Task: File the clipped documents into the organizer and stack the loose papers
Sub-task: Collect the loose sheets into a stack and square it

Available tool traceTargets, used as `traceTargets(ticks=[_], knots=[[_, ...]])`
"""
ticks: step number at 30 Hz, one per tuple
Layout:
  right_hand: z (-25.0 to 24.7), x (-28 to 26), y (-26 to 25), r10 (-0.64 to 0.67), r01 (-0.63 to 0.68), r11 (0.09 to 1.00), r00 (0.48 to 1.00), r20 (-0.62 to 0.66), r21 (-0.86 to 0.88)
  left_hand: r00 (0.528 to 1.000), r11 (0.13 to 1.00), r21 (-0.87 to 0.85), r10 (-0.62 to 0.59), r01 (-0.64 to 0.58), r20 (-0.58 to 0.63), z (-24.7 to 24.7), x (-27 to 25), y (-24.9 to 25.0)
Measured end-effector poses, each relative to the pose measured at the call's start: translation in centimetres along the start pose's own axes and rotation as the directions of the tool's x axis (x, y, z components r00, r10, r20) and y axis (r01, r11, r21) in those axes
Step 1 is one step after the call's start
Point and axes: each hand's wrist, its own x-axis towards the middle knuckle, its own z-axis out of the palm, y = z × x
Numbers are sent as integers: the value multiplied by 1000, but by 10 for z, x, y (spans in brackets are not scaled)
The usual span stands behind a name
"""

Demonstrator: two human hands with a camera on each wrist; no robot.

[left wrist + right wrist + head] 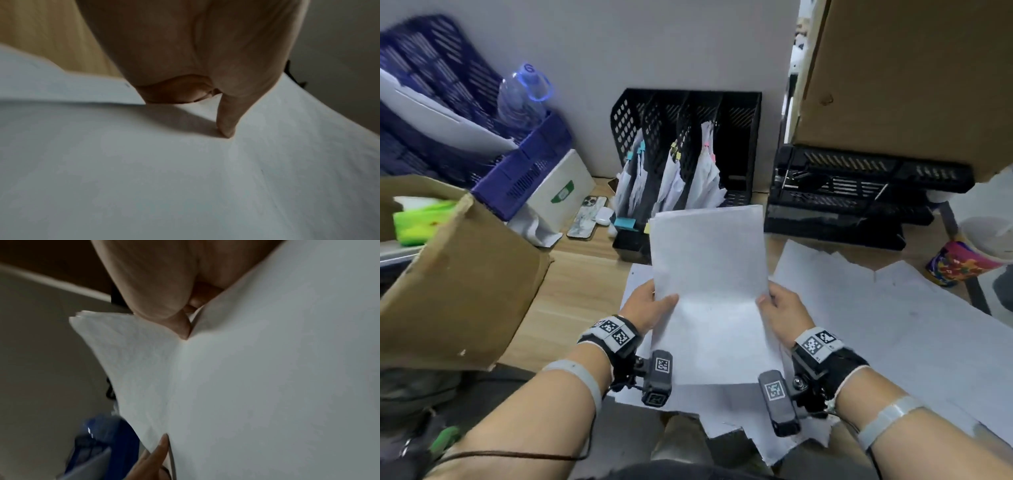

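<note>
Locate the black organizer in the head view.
The organizer stands top centre against the wall, behind the papers, right of the blue crate.

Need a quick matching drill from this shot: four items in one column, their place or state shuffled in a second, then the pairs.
Items:
1. paper stack
2. clipped documents
3. phone
4. water bottle

Place or state:
A. standing in the black organizer
B. in the blue crate
C. held between left hand and right hand
D. flat on the wooden desk, left of the organizer

Pairs: 1-C, 2-A, 3-D, 4-B
</note>
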Motion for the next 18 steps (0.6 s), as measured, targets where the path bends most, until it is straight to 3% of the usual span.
traceTargets(ticks=[2,5,7,11,14,18], knots=[[38,7,-6,54,-47,998,985,164,-49,996,996,59,-60,64,-69,-36,-7,-17],[97,18,-19,80,-25,987,935,345,-160,968,942,281,-125,184,-217,-94,-10,-33],[136,22,-34,97,-29,984,917,387,-178,945,909,337,-147,245,-291,-130,-7,-41],[217,37,-64,176,-164,984,889,422,-65,876,891,305,-178,337,-448,-194,8,-55],[256,47,-74,230,-265,964,863,449,15,857,908,236,-205,347,-473,-217,15,-62],[288,53,-83,284,-400,914,741,609,60,883,893,271,-232,360,-409,-231,26,-75]])
